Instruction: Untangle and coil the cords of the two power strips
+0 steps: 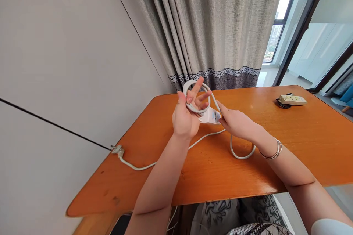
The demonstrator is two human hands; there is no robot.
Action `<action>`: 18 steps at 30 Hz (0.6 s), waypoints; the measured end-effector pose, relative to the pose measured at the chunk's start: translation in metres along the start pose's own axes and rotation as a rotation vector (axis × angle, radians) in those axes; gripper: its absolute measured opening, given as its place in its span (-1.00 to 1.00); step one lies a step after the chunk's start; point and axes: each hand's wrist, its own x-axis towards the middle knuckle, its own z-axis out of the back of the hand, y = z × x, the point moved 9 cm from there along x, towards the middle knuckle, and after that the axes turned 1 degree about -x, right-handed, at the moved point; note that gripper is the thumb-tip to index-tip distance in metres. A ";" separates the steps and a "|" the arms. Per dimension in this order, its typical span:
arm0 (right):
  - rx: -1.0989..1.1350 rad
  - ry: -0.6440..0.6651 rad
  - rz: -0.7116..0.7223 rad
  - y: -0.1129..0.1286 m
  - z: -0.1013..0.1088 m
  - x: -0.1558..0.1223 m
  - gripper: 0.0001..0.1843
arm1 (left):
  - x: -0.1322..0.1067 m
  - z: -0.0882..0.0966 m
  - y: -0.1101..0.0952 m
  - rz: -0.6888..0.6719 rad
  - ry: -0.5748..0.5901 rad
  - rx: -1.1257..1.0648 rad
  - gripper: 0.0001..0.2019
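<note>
A white power cord (185,87) is looped into a coil around the fingers of my left hand (189,114). My left palm faces up, with the thumb and fingers partly spread inside the loops. Under the coil is the white end of a power strip (210,116); much of it is hidden by my hands. My right hand (237,122) is on the right, its fingers closed on a length of cord by the strip; the fingertips are partly hidden. Slack cord (242,158) hangs in a bend below the right wrist. The plug (118,150) lies at the table's left edge.
The orange wooden table (209,176) stands against a grey wall (68,62). A second, cream power strip (292,99) with a black cord lies at the far right. Behind are grey curtains (215,25) and a glass door frame (303,25).
</note>
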 end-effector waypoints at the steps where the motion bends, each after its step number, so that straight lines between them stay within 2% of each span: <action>1: 0.039 -0.033 0.022 0.002 0.003 -0.001 -0.29 | 0.001 0.001 -0.005 -0.046 -0.007 0.000 -0.51; 5: 0.254 -0.079 0.103 0.004 0.005 -0.001 -0.32 | 0.003 0.012 -0.029 -0.217 -0.069 0.026 -0.49; 11: 0.429 0.033 0.096 0.000 -0.006 0.002 -0.25 | 0.004 0.024 -0.054 -0.437 -0.094 0.072 -0.51; 13: 0.343 0.036 0.068 -0.001 -0.007 0.001 -0.26 | 0.004 0.025 -0.053 -0.461 -0.103 0.118 -0.50; 18: -0.146 0.021 -0.117 -0.006 -0.004 -0.003 -0.33 | 0.006 0.019 -0.037 -0.385 -0.074 0.224 -0.42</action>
